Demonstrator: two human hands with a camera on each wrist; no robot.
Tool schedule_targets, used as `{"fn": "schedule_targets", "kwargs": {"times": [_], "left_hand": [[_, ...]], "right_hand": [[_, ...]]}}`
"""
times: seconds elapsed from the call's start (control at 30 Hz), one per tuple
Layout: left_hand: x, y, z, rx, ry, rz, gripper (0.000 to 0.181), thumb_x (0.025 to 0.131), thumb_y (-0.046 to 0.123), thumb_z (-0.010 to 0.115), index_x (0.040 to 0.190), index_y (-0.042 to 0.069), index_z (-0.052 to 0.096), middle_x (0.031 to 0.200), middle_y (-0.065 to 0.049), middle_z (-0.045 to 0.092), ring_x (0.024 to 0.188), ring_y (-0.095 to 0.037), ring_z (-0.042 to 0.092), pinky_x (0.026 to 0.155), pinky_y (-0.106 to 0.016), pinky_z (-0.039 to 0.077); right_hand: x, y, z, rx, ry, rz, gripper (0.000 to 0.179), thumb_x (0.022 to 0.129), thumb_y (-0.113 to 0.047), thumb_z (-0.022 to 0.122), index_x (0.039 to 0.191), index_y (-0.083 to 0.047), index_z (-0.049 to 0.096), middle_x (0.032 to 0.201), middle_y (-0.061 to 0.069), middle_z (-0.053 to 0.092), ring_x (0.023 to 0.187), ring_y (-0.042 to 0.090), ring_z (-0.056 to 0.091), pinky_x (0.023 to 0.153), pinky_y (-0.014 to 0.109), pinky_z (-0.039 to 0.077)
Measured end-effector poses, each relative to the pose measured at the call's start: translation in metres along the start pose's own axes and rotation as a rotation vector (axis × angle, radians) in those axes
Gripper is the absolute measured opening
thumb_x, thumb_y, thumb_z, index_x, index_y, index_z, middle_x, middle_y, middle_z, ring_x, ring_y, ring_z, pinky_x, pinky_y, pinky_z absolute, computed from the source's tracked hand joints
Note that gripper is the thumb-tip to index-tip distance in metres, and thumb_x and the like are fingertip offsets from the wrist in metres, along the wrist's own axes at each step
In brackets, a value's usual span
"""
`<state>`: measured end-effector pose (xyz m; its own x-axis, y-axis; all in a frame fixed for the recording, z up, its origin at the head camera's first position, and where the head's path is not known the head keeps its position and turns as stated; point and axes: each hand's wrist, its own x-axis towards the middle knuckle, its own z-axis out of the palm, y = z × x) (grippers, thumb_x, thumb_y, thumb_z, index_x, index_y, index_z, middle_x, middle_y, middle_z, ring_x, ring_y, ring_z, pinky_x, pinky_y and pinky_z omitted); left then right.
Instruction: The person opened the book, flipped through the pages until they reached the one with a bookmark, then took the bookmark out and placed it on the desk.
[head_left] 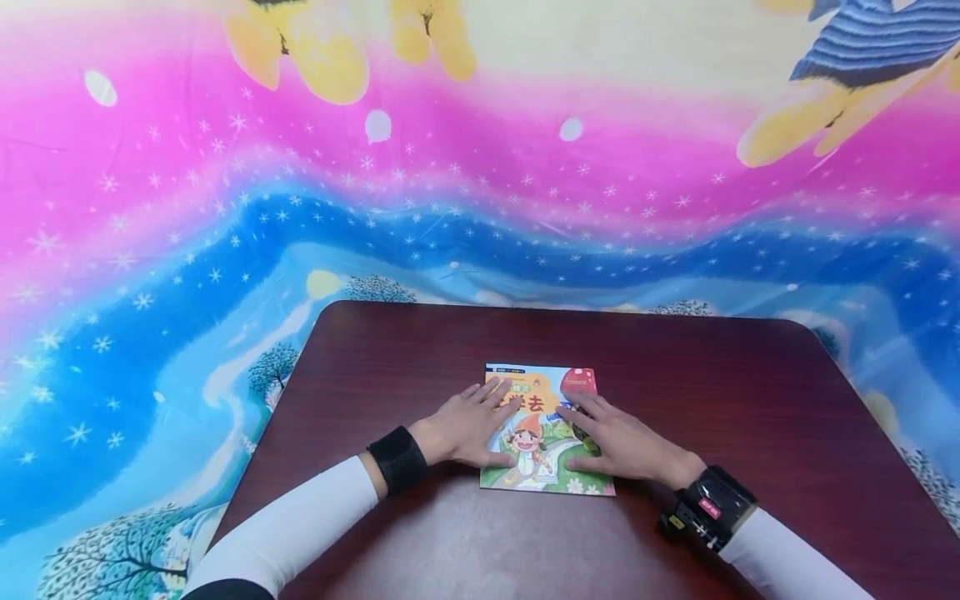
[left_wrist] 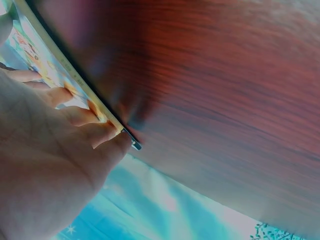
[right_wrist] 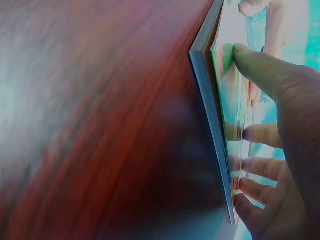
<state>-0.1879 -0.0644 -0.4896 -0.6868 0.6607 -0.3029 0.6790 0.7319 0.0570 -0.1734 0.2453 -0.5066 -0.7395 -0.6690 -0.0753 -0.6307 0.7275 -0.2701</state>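
A thin children's picture book (head_left: 536, 446) lies face up on the dark red wooden table, its cover showing a cartoon child in an orange pointed hat and large characters. My left hand (head_left: 471, 423) rests on the left side of the cover with fingers spread. On the right side, my right hand (head_left: 626, 439) touches the cover, its fingers extended too. In the left wrist view the book's edge (left_wrist: 75, 75) runs under the fingertips. The right wrist view shows the thumb and fingertips on the glossy cover (right_wrist: 231, 95), above the book's lower corner.
The table (head_left: 420, 350) has rounded far corners. Behind it hangs a colourful cloth (head_left: 480, 192) in pink and blue with snowflakes and trees. A black band (head_left: 397, 460) circles the left wrist, and a black strapped device (head_left: 708, 507) sits on the right one.
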Motion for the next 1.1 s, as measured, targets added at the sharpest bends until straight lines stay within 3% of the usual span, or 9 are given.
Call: {"fn": "schedule_targets", "kwargs": {"times": [0.37,0.7,0.87,0.97,1.1], "left_hand": [[-0.006,-0.007,0.001,0.013,0.003,0.007,0.103,0.094,0.083,0.046,0.172,0.022,0.018,0.179,-0.007,0.010,0.165,-0.026,0.010,0.131,-0.047,0.020],[-0.004,-0.004,0.004,-0.041,0.045,0.017,0.102,0.094,0.078,0.055,0.171,0.021,0.020,0.179,-0.006,0.009,0.165,-0.023,0.008,0.131,-0.049,0.015],[-0.005,0.006,0.002,-0.042,0.077,0.091,0.084,0.101,0.062,0.061,0.168,0.021,0.032,0.177,-0.005,0.020,0.164,-0.022,0.016,0.131,-0.044,0.019],[-0.007,0.018,0.000,-0.017,0.126,0.163,0.071,0.105,0.053,0.060,0.164,0.019,0.041,0.175,-0.007,0.027,0.162,-0.023,0.023,0.129,-0.043,0.024],[-0.009,0.037,0.000,0.010,0.178,0.209,0.064,0.107,0.051,0.057,0.160,0.018,0.047,0.172,-0.008,0.033,0.160,-0.024,0.030,0.127,-0.041,0.030]], "right_hand": [[0.005,-0.007,0.002,0.023,0.006,-0.008,0.088,0.095,-0.069,0.066,0.162,-0.015,0.046,0.171,0.016,0.032,0.152,0.039,0.038,0.110,0.059,0.048],[-0.017,-0.006,-0.004,0.059,0.029,-0.097,0.081,0.096,-0.065,0.067,0.161,-0.021,0.047,0.170,0.007,0.035,0.150,0.029,0.043,0.109,0.052,0.051],[-0.031,-0.006,-0.009,0.030,0.033,-0.155,0.083,0.091,-0.066,0.073,0.158,-0.021,0.052,0.167,0.006,0.041,0.148,0.027,0.047,0.108,0.051,0.052],[-0.036,-0.006,-0.010,0.006,0.023,-0.182,0.084,0.090,-0.067,0.074,0.157,-0.021,0.053,0.167,0.005,0.041,0.149,0.027,0.046,0.109,0.050,0.052],[-0.041,-0.006,-0.010,-0.005,-0.003,-0.190,0.086,0.089,-0.067,0.076,0.157,-0.021,0.053,0.168,0.005,0.040,0.150,0.026,0.045,0.108,0.049,0.053]]}}
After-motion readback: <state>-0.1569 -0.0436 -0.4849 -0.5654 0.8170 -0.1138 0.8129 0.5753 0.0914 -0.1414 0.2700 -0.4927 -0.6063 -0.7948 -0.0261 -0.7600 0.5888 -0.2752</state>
